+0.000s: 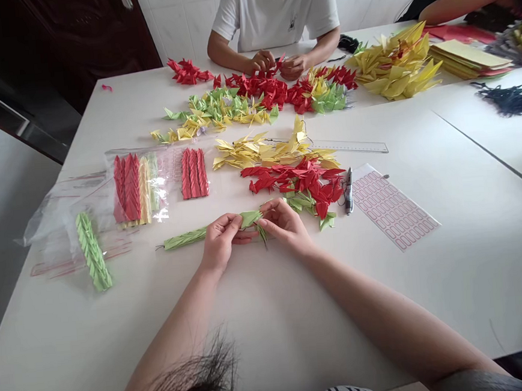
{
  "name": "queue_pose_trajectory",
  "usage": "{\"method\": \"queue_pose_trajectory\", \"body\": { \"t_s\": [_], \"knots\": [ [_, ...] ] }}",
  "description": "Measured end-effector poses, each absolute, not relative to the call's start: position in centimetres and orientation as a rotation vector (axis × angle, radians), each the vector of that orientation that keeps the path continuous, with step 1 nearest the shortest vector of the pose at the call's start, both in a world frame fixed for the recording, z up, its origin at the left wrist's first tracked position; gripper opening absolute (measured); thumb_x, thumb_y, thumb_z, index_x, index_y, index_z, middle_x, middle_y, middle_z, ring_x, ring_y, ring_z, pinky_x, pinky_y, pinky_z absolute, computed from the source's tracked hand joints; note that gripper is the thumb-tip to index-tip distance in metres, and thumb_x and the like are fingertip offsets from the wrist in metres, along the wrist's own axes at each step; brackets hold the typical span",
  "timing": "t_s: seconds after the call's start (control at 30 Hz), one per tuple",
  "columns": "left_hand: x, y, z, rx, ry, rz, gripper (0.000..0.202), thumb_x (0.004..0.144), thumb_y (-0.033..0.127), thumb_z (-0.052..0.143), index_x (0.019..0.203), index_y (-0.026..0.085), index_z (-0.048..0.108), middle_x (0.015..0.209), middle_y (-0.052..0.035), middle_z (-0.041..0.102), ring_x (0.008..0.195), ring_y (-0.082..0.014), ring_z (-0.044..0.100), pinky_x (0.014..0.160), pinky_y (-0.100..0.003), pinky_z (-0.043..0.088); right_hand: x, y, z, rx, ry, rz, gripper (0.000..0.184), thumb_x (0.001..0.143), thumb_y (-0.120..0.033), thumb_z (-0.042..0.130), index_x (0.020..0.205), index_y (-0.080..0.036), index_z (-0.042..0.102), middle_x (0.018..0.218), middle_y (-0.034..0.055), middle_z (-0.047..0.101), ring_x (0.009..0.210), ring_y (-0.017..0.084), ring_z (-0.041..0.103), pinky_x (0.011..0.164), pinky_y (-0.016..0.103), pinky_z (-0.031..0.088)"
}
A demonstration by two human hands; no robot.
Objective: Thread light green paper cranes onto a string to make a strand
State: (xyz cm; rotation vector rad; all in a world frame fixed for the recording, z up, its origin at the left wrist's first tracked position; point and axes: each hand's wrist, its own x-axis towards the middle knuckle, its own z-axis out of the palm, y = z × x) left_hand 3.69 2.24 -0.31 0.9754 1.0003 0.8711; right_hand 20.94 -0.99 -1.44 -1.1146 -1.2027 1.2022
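Head view showed the left hand [219, 240] and right hand [285, 223] both pinched on a green folded paper [250, 218] at the end of a green paper chain [185, 238] lying on the white surface [297, 313], near a pen [348, 190].

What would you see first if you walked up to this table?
Bright heaps of folded paper, red, yellow and green, fill the middle of the white table. Near the front, the left hand and right hand both pinch a long green stack of folded pieces. Across the table a person in a white shirt has both hands at a red pile.
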Motion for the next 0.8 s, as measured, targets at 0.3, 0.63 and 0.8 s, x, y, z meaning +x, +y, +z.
{"method": "queue_pose_trajectory", "body": {
  "t_s": [0.3,0.63,0.8],
  "knots": [
    [4.4,1.6,-1.2,1.281,0.918,1.115,0.019,0.073,0.032,0.078,0.082,0.016,0.074,0.093,-0.0072,0.071,0.089,-0.0166,0.069,0.077,-0.025,0.058,20.7,-0.8,-2.0,-1.093,-1.252,1.077,0.028,0.083,-0.039,0.07,0.098,-0.023,0.052,0.091,0.0027,0.058,0.075,0.015,0.056,0.062,0.028,0.045],
    [4.3,1.4,-1.4,1.333,0.981,1.178,0.032,0.075,0.018,0.072,0.105,0.019,0.061,0.094,-0.0035,0.068,0.081,-0.0116,0.069,0.074,-0.022,0.057,20.3,-1.0,-1.8,-1.175,-1.374,0.816,0.014,0.079,-0.017,0.063,0.091,-0.022,0.058,0.093,0.0038,0.06,0.081,0.016,0.057,0.06,0.027,0.047],
    [4.4,1.4,-1.9,1.5,1.023,1.25,0.031,0.079,0.017,0.068,0.108,0.02,0.06,0.095,-0.0042,0.069,0.087,-0.0124,0.069,0.072,-0.021,0.057,20.5,-1.2,-1.9,-1.184,-1.352,0.861,0.034,0.079,-0.032,0.073,0.105,-0.024,0.053,0.104,0.006,0.06,0.088,0.018,0.06,0.072,0.032,0.053]
  ]
}}
